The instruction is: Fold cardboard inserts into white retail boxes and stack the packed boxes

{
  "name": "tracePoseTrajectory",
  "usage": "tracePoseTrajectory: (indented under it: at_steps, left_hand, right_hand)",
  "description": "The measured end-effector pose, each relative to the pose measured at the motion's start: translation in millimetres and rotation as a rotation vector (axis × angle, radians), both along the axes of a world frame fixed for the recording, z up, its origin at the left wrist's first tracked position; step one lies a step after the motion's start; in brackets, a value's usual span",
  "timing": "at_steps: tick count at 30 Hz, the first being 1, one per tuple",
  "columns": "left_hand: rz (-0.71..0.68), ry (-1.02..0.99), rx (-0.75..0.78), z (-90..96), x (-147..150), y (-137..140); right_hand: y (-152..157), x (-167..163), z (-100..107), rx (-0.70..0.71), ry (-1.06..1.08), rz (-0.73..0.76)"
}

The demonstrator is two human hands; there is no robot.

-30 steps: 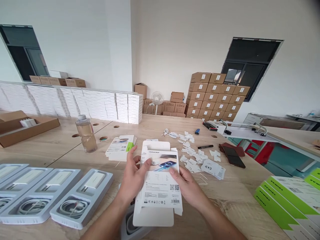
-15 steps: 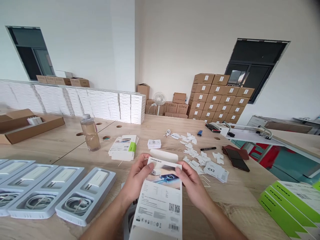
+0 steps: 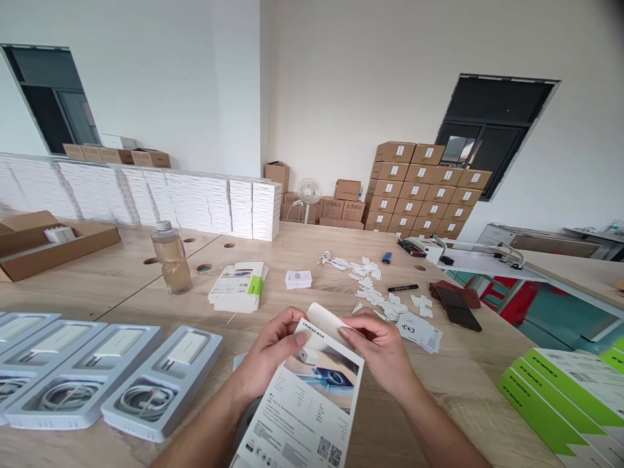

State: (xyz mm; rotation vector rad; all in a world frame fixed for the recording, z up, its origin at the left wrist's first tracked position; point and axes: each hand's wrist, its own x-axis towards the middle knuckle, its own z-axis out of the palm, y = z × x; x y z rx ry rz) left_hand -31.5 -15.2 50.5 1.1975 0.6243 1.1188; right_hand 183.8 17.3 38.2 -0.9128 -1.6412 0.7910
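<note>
Between both hands I hold a printed white carton (image 3: 312,396), tilted, with its top flap (image 3: 325,322) raised. My left hand (image 3: 273,348) grips its upper left edge, thumb on the printed front. At the upper right, my right hand (image 3: 380,344) pinches the carton near the flap, thumb in front and fingers behind. A grey tray partly shows behind the carton and my left forearm. To the left, blue-grey trays (image 3: 160,383) stand in a row, each holding a white charger (image 3: 186,348) and a coiled white cable (image 3: 146,398).
Flat cartons (image 3: 237,286) and a stack of white cards (image 3: 298,279) lie ahead. A bottle (image 3: 172,260) stands left. White paper pieces (image 3: 373,292), a black marker (image 3: 403,288) and a phone (image 3: 457,307) lie right. Green-and-white boxes (image 3: 550,396) are stacked near right.
The carton has tilted clockwise, its top leaning to the right. My right hand has shifted up and closer to the flap. The view has moved slightly.
</note>
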Motion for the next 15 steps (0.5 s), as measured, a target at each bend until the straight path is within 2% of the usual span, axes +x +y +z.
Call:
tracePoseTrajectory:
  at_steps: [2, 4, 11, 15]
  left_hand:
    - [0.013, 0.006, 0.024, -2.2, 1.2, 1.0]
    - [0.013, 0.021, 0.041, -4.3, 2.2, 1.8]
    - [-0.092, 0.003, -0.013, -2.0, 0.6, 0.7]
    - [-0.092, 0.003, -0.026, 0.3, -2.1, 1.2]
  right_hand:
    - [0.5, -0.2, -0.8, 0.108, -0.041, -0.03]
    - [1.2, 0.0, -1.3, 0.139, -0.055, -0.023]
    - [3.7, 1.7, -6.0, -0.035, -0.064, 0.032]
    - [2.2, 2.5, -5.3, 0.172, -0.177, 0.029]
